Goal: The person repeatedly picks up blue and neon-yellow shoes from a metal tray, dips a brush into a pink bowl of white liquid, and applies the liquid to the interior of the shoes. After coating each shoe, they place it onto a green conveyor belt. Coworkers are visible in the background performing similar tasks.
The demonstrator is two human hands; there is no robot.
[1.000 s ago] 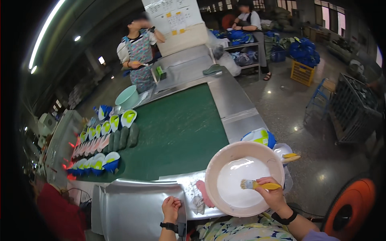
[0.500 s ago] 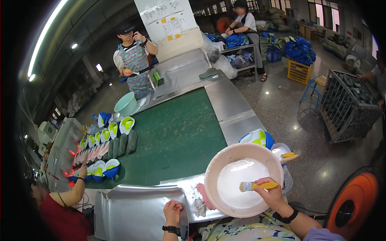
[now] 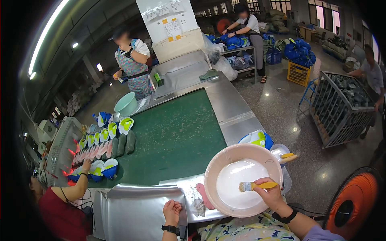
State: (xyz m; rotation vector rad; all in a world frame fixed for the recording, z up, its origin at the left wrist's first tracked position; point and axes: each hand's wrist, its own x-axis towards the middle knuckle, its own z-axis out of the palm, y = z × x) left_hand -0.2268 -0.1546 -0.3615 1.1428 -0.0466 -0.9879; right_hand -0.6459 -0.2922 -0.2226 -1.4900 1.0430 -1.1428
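My right hand [image 3: 272, 195] grips a paintbrush [image 3: 263, 185] by its yellow handle. The brush's pale bristles hang over the white liquid [image 3: 238, 185] in a large pinkish basin [image 3: 213, 160]. My left hand [image 3: 173, 211] rests by the right edge of a bare metal tray [image 3: 138, 209], fingers curled in and nothing visible in them. Between the left hand and the basin lie a crumpled whitish rag [image 3: 198, 207] and a flat pink piece [image 3: 204, 195]. Blue, white and lime shoe uppers [image 3: 257, 139] sit just beyond the basin.
A green conveyor belt [image 3: 173, 136] carries dark soles [image 3: 130, 143] and shoe uppers [image 3: 109, 168] at left, near a co-worker in red [image 3: 66, 213]. An orange fan [image 3: 350, 205] stands at right. Behind are a mint basin [image 3: 125, 103], an aproned person [image 3: 132, 68] and a metal cage cart [image 3: 337, 112].
The cage cart has rolled closer, its pusher now in view. Shoe parts on the belt have shifted slightly left. The aproned person has bent their head. My hands have barely moved.
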